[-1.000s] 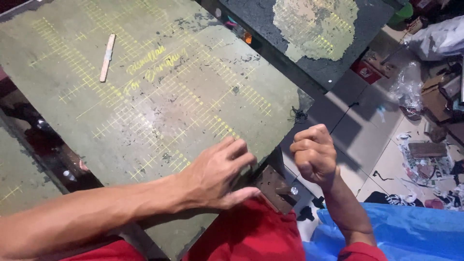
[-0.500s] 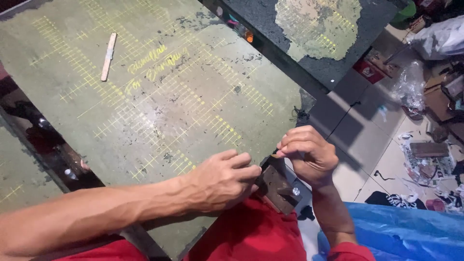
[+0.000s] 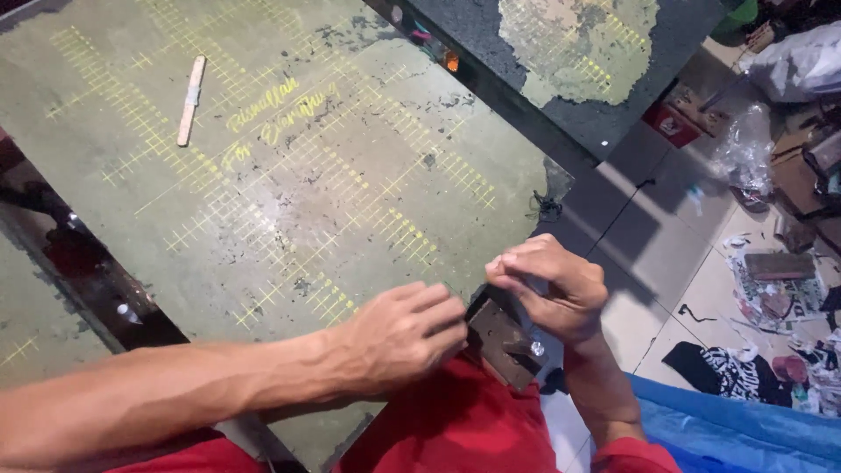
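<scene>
My left hand (image 3: 405, 337) lies on the near edge of a worn green table (image 3: 289, 210) marked with yellow grid lines. Its curled fingertips touch a dark brown metal block (image 3: 501, 343) fixed at the table's edge. Whether they grip the block is hidden. My right hand (image 3: 554, 287) hovers just above and to the right of the block, thumb and fingers pinched together over it. What they pinch is covered by the fingers. A shiny bolt head (image 3: 536, 349) shows on the block below the right palm.
A flat wooden stick (image 3: 190, 99) lies at the table's far left. A second dark table (image 3: 613, 96) with a peeled patch stands behind. Tiled floor (image 3: 648, 254) to the right carries plastic bags (image 3: 802, 61), papers and boxes. Blue sheeting (image 3: 745, 429) lies at the bottom right.
My right hand, a raised fist off the table a second ago, has come down to the block. Both hands met over a thin dark piece, and the left fingers have curled in.
</scene>
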